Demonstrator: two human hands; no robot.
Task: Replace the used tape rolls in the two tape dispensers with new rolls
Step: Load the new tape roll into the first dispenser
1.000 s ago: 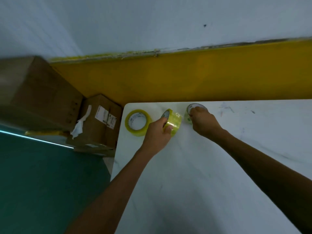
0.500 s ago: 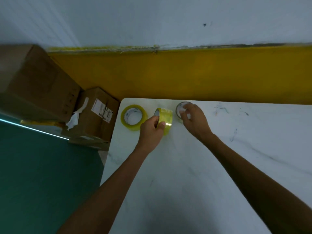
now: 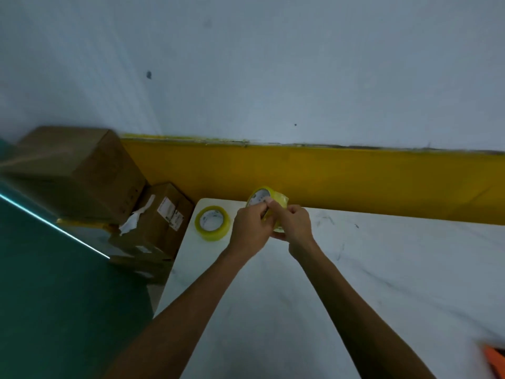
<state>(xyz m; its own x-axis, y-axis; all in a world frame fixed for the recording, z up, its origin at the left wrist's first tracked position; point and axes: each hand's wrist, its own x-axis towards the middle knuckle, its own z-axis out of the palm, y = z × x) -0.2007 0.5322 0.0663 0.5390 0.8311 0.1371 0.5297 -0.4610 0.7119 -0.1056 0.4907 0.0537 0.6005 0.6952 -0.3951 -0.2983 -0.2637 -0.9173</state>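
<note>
A yellow tape roll (image 3: 273, 196) with a white core is held upright above the far left part of the white table (image 3: 382, 269). My left hand (image 3: 250, 229) grips its near left side, fingertips pinched at the rim. My right hand (image 3: 293, 227) holds it from the right and below. Both hands touch each other over the roll, hiding its lower half. A second yellow tape roll (image 3: 211, 222) lies flat on the table's far left corner, apart from my hands. The thin used roll seen earlier is hidden or out of sight.
Two cardboard boxes (image 3: 82, 173) (image 3: 164, 217) stand on the floor left of the table, against a yellow wall band (image 3: 355, 181). An orange object (image 3: 494, 356) shows at the table's near right edge. Green floor lies to the left.
My left hand lifted the upright yellow roll off the table. My right hand left the thin roll and came onto the yellow roll too. The camera tilted up.
</note>
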